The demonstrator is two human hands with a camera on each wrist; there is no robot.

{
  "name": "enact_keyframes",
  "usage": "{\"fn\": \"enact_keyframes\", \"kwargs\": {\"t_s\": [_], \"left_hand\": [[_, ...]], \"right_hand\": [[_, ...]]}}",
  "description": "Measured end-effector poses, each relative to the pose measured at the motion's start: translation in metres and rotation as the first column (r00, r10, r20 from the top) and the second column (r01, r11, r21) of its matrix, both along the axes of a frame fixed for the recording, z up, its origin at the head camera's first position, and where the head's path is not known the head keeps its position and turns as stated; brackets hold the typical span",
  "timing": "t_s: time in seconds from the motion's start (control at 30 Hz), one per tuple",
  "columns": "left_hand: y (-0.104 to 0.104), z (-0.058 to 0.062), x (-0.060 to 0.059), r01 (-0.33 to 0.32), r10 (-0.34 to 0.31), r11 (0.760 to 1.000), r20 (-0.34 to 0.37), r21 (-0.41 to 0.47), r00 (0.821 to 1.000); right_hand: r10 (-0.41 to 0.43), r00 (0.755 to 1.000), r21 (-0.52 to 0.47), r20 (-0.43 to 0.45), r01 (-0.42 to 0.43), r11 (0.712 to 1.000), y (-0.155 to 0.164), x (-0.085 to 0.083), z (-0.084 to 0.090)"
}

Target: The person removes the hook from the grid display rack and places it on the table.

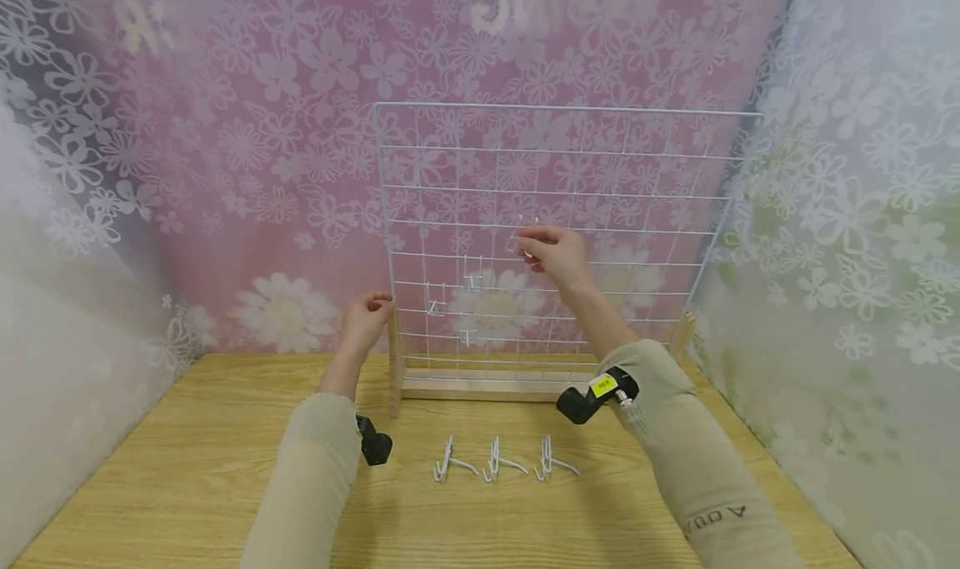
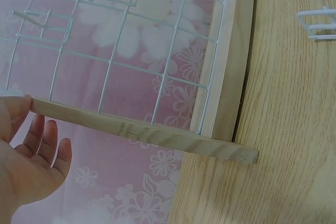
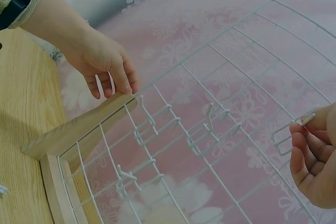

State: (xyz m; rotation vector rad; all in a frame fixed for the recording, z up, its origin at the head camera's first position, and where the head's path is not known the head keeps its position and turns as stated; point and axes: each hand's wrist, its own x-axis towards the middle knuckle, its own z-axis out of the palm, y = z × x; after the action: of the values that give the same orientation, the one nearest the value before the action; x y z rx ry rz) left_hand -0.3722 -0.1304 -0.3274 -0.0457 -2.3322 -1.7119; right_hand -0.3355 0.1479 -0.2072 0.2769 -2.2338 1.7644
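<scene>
Nearest the camera on the wooden tabletop, three white wire hooks lie in a row, just in front of the stand's wooden base. Beyond them stands the white wire grid panel, upright in its wooden frame, with a few hooks already hanging on its lower left squares. Over at the left wooden upright the left hand is on the post's top end, thumb tip touching the wood, the other fingers loosely bent behind it and gripping nothing. Up at mid-panel, the right hand has a white wire hook pinched between thumb and fingertips, holding it right against the grid wires; whether it is caught on a wire yet, I cannot tell. Behind it all hangs a pink flowered backdrop.
</scene>
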Motion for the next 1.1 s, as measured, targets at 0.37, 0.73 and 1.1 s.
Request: {"fn": "enact_keyframes", "kwargs": {"t_s": [0.37,0.73,1.1], "left_hand": [[0.001,0.0,0.001,0.009,-0.009,1.0,0.009,-0.011,1.0],[0.0,0.001,-0.002,-0.001,0.001,1.0,-0.009,-0.004,1.0],[0.0,0.0,0.001,0.001,-0.001,1.0,-0.006,-0.007,1.0]], "right_hand": [[0.038,0.999,0.046,-0.033,-0.036,0.998,0.023,0.002,-0.013],[0.095,0.994,0.135,-0.045,-0.088,0.987,0.043,0.007,-0.025],[0.087,0.996,0.193,-0.005,-0.084,0.978,0.063,0.016,-0.036]]}}
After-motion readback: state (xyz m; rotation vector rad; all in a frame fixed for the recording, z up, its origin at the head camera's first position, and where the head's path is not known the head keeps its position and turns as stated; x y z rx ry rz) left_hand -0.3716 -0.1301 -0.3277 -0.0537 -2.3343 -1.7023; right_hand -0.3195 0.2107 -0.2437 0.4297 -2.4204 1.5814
